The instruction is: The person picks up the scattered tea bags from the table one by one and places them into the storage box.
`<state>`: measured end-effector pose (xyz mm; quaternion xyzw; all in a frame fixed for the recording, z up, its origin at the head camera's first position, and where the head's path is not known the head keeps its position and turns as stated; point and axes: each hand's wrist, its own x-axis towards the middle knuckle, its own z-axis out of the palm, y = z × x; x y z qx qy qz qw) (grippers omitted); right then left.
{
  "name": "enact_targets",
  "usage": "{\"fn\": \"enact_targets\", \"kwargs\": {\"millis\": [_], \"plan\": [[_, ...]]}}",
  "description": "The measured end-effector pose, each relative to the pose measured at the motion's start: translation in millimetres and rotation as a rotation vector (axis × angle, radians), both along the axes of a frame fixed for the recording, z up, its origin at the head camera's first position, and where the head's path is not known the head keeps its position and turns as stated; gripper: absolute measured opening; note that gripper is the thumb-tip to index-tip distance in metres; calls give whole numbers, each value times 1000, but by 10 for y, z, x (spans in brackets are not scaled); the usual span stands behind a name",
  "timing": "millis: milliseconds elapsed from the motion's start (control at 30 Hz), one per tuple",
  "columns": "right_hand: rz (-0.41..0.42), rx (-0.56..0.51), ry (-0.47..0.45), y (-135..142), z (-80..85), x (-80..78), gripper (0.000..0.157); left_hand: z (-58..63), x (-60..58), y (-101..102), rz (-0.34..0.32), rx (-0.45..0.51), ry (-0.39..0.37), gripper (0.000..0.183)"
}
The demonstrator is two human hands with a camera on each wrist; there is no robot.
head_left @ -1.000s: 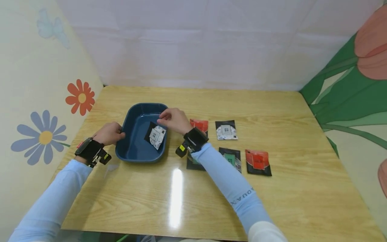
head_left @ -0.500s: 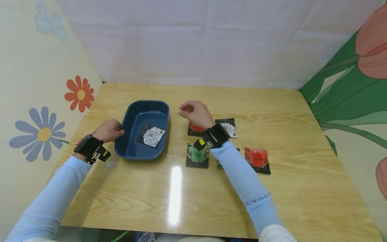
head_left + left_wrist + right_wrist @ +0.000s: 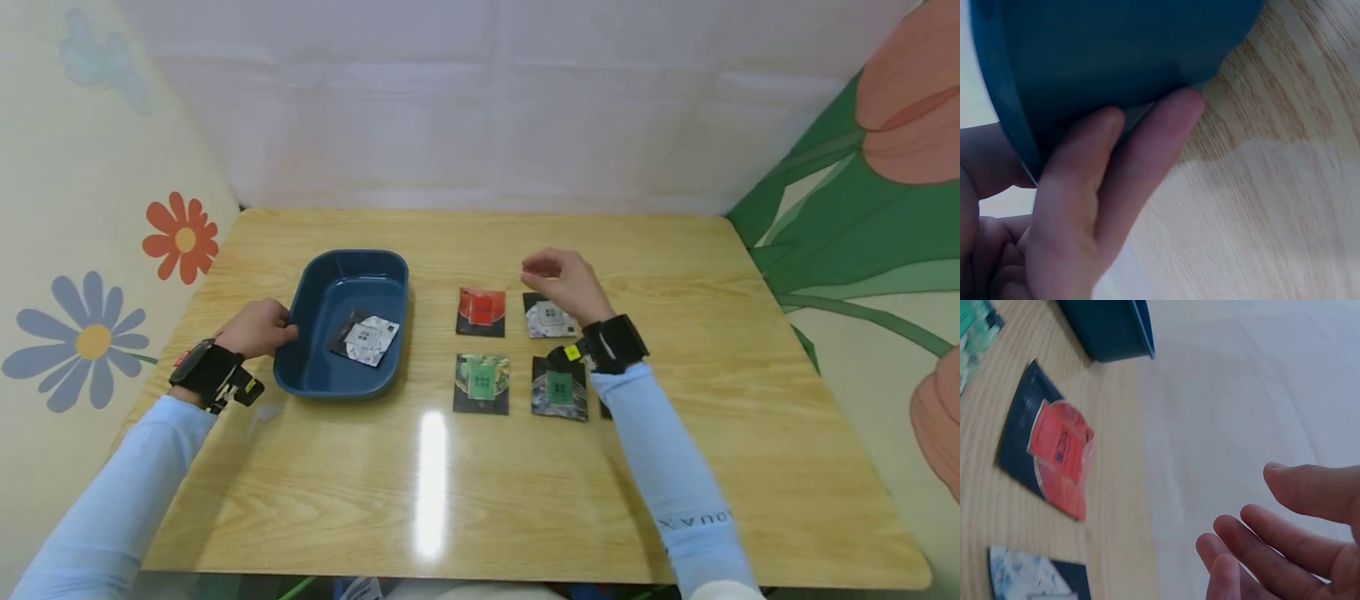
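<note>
At the left of the table, my left hand (image 3: 258, 327) grips the left rim of a deep blue dish (image 3: 337, 300). Thumb and fingers straddle the dish's wall (image 3: 1129, 50) in the left wrist view. Inside the dish lies a black-and-white sachet (image 3: 365, 340). My right hand (image 3: 566, 283) hovers over another black-and-white sachet (image 3: 545, 319), partly covering it in the head view. Its fingers (image 3: 1272, 550) are loosely bent and hold nothing. Left of that hand lies a red-and-black sachet (image 3: 482, 312).
Nearer the front lie a green sachet (image 3: 482, 384) and a dark sachet with a green label (image 3: 560, 389). One more sachet is mostly hidden under the right forearm (image 3: 660, 450). A white sheet (image 3: 480, 108) hangs behind the table; painted walls flank it.
My right hand has moved right, from over the dish, past the red sachet, to over the black-and-white one. The sachet in the dish has settled flatter. The left hand has kept its grip.
</note>
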<state>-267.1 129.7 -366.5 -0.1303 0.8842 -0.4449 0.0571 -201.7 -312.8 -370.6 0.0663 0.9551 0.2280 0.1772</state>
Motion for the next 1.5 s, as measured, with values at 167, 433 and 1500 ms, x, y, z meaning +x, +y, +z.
{"fn": "enact_targets", "kwargs": {"millis": [167,433,1500], "plan": [[-11,20,-43,101,-89,-6,40,-16,5,-31,8,-9,6,20],[3,160,-143,226,-251,-46,49,-92,42,-65,20,-3,0,25],[47,566,-124,369,-441,-222,55,-50,21,-26,4,-2,-5,25]]}}
